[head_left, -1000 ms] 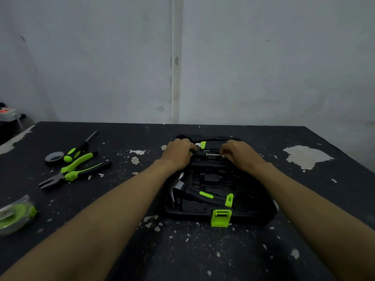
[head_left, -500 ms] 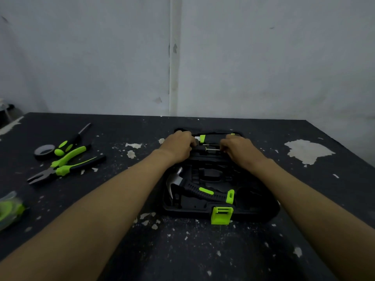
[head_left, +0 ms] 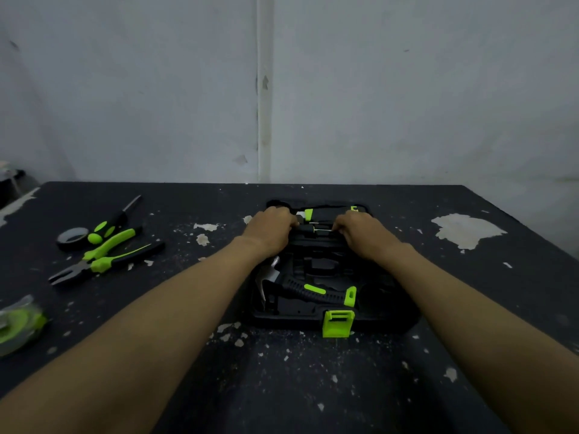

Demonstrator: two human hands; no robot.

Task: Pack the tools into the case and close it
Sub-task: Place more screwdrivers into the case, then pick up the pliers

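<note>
Lime-green latch (head_left: 338, 323) hangs loose at the front wall of the open case (head_left: 282, 321), and the hammer (head_left: 316, 292) lies seated just behind it. Further back, the left hand (head_left: 271, 230) curls round the handle of a slim screwdriver (head_left: 313, 228) while the right hand (head_left: 363, 233) pinches its tip, over the rear slots. I'd call it early. Out left on the table (head_left: 282, 386), unpacked: tape measure (head_left: 18, 324), pliers (head_left: 103, 261), big screwdriver (head_left: 109, 222), tape roll (head_left: 73, 236). Lid not yet closed.

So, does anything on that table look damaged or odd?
The table has paint flaked off in pale patches, largest at far right. Left of the case, pliers, a screwdriver and tape lie unpacked.
</note>
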